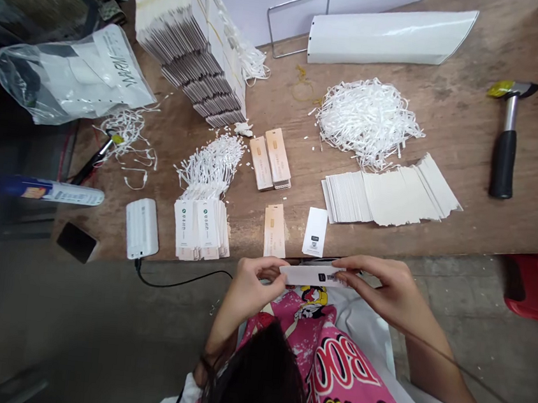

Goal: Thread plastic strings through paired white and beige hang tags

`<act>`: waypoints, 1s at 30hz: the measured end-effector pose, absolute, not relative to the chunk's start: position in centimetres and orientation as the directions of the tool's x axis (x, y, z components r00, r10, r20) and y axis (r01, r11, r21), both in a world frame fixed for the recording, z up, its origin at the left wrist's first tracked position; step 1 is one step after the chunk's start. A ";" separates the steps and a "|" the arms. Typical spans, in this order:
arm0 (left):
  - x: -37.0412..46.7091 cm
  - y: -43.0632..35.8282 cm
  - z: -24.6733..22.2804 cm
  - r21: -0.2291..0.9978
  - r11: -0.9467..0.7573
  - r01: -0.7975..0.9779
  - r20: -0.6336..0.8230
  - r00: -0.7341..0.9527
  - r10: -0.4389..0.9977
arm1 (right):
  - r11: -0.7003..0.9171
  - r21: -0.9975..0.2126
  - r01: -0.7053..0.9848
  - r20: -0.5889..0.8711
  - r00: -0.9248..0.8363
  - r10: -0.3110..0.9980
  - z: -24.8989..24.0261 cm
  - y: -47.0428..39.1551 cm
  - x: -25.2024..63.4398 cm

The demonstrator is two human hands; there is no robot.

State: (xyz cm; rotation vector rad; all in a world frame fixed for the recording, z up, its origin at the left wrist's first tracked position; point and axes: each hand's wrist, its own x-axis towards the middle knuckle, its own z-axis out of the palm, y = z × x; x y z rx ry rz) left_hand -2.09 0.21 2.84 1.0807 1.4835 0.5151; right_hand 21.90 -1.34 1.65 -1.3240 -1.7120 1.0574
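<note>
Fingers of left hand (251, 284) and right hand (389, 287) pinch opposite ends of the slim white rectangular printed card (303, 275); light, even grip should avoid creasing.

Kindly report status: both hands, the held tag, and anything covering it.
Left hand and right hand: pinching one tag, an end each. Tag by the table's near edge. Only the hands overlap it.

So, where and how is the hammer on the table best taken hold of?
Probably by its black handle, coming from the near side with the right hand once freed of the white card: the handle points that way, the head away.
</note>
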 end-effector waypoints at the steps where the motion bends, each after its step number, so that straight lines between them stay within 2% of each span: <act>1: -1.9 0.3 2.8 0.815 0.439 0.379 -0.496 0.064 0.866 | 0.135 -0.910 0.393 0.052 -0.214 0.975 1.6 -1.3 21.7; 3: -1.5 0.3 2.6 0.809 0.407 0.424 -0.447 -0.005 0.894 | 0.125 -0.905 0.408 0.043 -0.204 0.978 1.6 -1.2 21.4; 5: -1.3 0.4 2.4 0.818 0.444 0.364 -0.471 -0.018 0.882 | 0.110 -0.903 0.415 0.038 -0.178 0.983 1.7 -1.1 21.4; 8: -1.4 0.6 2.5 0.820 0.548 0.166 -0.566 0.091 0.820 | 0.082 -0.911 0.405 0.028 -0.138 0.990 2.0 -0.9 21.8; 11: -1.7 0.8 2.9 0.800 0.593 0.091 -0.600 0.149 0.786 | 0.076 -0.912 0.402 0.025 -0.132 0.991 2.3 -0.8 22.2; 19: -1.4 0.6 3.6 0.799 0.561 0.215 -0.595 0.147 0.791 | 0.092 -0.908 0.408 0.032 -0.151 0.988 2.3 -1.0 22.3; 24: -1.1 0.9 3.6 0.790 0.525 0.318 -0.568 0.055 0.821 | 0.121 -0.895 0.430 0.065 -0.142 0.988 2.3 -1.2 22.2; 28: -2.2 1.6 3.2 0.726 0.664 0.178 -0.685 0.262 0.679 | 0.081 -0.916 0.394 0.024 -0.147 0.989 2.4 -1.1 22.5; 30: -2.9 2.0 3.1 0.698 0.698 0.160 -0.706 0.309 0.637 | 0.066 -0.928 0.366 0.009 -0.154 0.988 2.4 -1.0 22.6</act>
